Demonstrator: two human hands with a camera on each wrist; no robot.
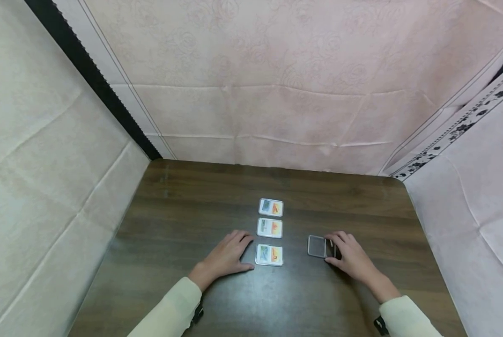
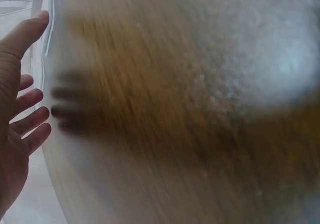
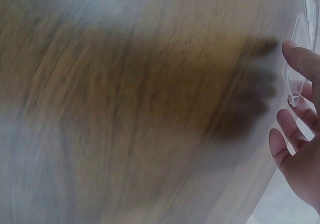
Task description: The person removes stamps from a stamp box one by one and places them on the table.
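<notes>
Three flat clear cases with picture cards inside lie in a column on the table: a far case (image 1: pixel 271 207), a middle case (image 1: pixel 269 228) and a near case (image 1: pixel 269 255). Just left of the near one is my left hand (image 1: pixel 228 256), thumb and fingers spread apart with nothing between them. To the right of the column, my right hand (image 1: pixel 352 257) pinches the right end of a clear plastic case (image 1: pixel 317 246) between thumb and fingers. No card shows in its visible part. In the right wrist view, the edge of this clear case (image 3: pixel 295 59) runs between thumb and fingers.
The brown wood-grain table (image 1: pixel 192 196) has a shiny top that reflects light near its front. Pale cloth hangs behind it (image 1: pixel 268 117) and along its left and right sides. A dark strip (image 1: pixel 104 89) runs down the back left corner.
</notes>
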